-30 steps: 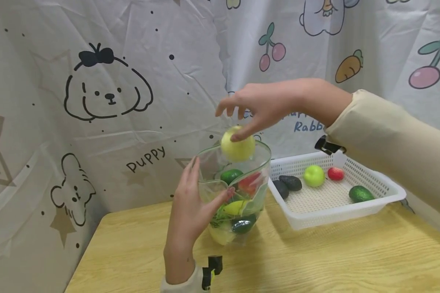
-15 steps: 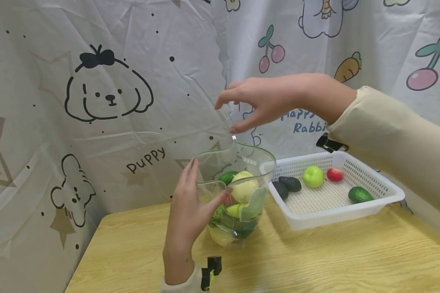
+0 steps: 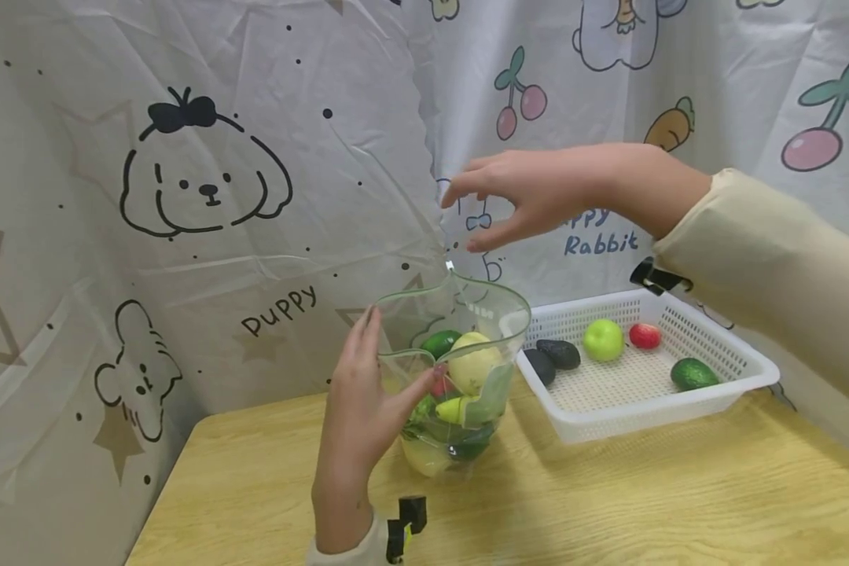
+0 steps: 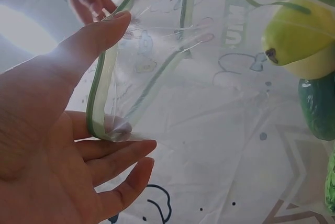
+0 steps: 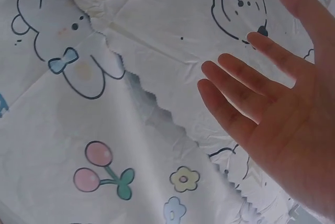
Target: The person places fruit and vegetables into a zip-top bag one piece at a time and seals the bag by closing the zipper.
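A clear zip-lock bag (image 3: 467, 314) with a green-edged mouth stands on the table, wide at the top. My left hand (image 3: 361, 417) holds its rim, the thumb over the near edge and the fingers at the left side. In the left wrist view, the thumb (image 4: 112, 28) lies on the green strip and the fingers reach round the corner. Inside the bag are a pale yellow round fruit (image 3: 472, 363), a yellow-green fruit (image 4: 298, 33), a dark green avocado-like piece (image 3: 470, 446) and leafy greens. Above and right of the mouth, my right hand (image 3: 531, 189) hangs with nothing in it, fingers spread.
Right of the bag stands a white perforated basket (image 3: 644, 417). It holds a green apple (image 3: 604, 339), a small red fruit (image 3: 645, 336), dark avocados (image 3: 559, 354) and a green avocado (image 3: 693, 374). A printed curtain (image 3: 255, 157) hangs behind the wooden table (image 3: 608, 503).
My right hand has let go of the pale yellow fruit, which dropped into the bag, and has moved a little to the right. The left hand has stayed at the rim.
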Motion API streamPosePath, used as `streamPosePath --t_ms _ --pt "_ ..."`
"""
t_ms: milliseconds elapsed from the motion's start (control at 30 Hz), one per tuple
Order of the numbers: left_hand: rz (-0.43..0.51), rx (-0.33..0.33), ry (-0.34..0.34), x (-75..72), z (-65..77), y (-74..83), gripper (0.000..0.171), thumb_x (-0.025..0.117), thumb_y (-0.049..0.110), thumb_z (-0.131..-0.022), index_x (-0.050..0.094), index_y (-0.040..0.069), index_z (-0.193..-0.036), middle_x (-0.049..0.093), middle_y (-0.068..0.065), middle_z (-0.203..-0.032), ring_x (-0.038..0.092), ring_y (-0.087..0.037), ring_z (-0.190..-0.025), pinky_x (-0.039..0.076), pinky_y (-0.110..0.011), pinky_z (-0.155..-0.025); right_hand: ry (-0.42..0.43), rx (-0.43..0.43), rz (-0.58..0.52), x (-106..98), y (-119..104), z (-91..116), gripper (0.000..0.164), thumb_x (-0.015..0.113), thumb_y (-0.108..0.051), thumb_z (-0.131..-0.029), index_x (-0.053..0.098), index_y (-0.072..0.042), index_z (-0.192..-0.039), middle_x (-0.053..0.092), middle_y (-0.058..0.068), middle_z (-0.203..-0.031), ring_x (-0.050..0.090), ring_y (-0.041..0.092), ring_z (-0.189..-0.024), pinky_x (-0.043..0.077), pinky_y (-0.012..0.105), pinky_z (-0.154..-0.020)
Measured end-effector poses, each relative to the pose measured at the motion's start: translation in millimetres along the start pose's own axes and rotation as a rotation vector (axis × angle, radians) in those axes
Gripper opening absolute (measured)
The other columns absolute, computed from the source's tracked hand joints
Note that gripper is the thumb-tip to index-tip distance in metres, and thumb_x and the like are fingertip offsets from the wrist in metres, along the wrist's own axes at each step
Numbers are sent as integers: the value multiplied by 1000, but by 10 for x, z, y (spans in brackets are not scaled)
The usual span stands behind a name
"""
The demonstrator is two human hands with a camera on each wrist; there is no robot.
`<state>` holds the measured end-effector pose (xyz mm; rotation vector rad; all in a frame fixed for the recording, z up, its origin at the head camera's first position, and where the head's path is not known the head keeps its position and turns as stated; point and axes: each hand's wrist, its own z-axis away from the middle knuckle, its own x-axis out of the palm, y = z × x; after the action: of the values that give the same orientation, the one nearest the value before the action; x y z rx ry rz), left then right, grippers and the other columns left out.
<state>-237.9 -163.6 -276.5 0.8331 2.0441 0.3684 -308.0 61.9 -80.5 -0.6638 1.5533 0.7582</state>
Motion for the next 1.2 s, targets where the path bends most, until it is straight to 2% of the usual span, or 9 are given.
streamPosePath --t_ms 133,333,533,633,733,800,967,1100,1200 --pt "-4 -3 -1 13 -3 5 96 71 50 -75 24 8 -147 26 -15 -154 28 -32 -137 33 -55 -110 11 36 -33 26 153 118 52 56 -42 -89 46 -14 -132 46 10 -139 47 28 -119 48 51 -96" --pt "-7 -5 -4 15 -11 23 99 69 54 -74 23 8 -148 25 -15 -155 27 -34 -137 32 -56 -110 21 150 -87 45 528 390 57 55 -45 -89 43 -13 -135 43 16 -143 46 34 -122 49 56 -95" --pt "-11 7 16 24 -22 19 100 68 57 -72 24 7 -147 27 -17 -154 29 -35 -136 33 -57 -109 -17 280 -122 295 1040 700 64 55 -47 -89 41 -8 -137 43 24 -142 46 41 -121 48 63 -93" --pt "-12 7 17 40 -19 13 100 69 57 -72 24 8 -147 27 -17 -154 30 -35 -135 34 -57 -109 -46 349 -166 598 1297 906 61 57 -44 -89 42 -5 -135 45 29 -137 50 43 -116 51 62 -89" --pt "-11 8 17 51 -17 11 100 69 57 -72 24 8 -147 28 -17 -153 30 -35 -135 34 -57 -108 -102 398 -205 1028 1523 1112 59 59 -41 -88 46 -1 -130 48 35 -130 52 47 -111 51 64 -86" --pt "-9 10 14 50 -17 9 100 68 57 -72 24 8 -147 27 -17 -153 30 -35 -135 34 -57 -108 -166 427 -236 1343 1642 1241 61 59 -43 -87 48 1 -128 49 38 -126 51 51 -109 50 66 -84" --pt "-5 14 1 57 -20 26 101 68 57 -72 23 8 -148 26 -17 -154 29 -36 -136 33 -57 -109 -348 533 -382 2030 1838 1561 72 56 -51 -86 45 6 -128 48 43 -121 51 53 -104 54 62 -78" --pt "-11 12 1 71 -15 35 100 68 56 -73 23 6 -147 26 -18 -154 28 -37 -136 33 -57 -109 -455 668 -471 2359 1862 1746 78 58 -54 -83 41 5 -131 45 43 -122 52 52 -101 55 60 -77" --pt "-17 6 6 71 -12 28 100 68 57 -73 24 6 -147 26 -18 -154 28 -37 -136 33 -58 -108 -474 757 -510 2493 1813 1816 82 63 -56 -78 43 1 -133 51 35 -118 55 43 -93 55 53 -72"
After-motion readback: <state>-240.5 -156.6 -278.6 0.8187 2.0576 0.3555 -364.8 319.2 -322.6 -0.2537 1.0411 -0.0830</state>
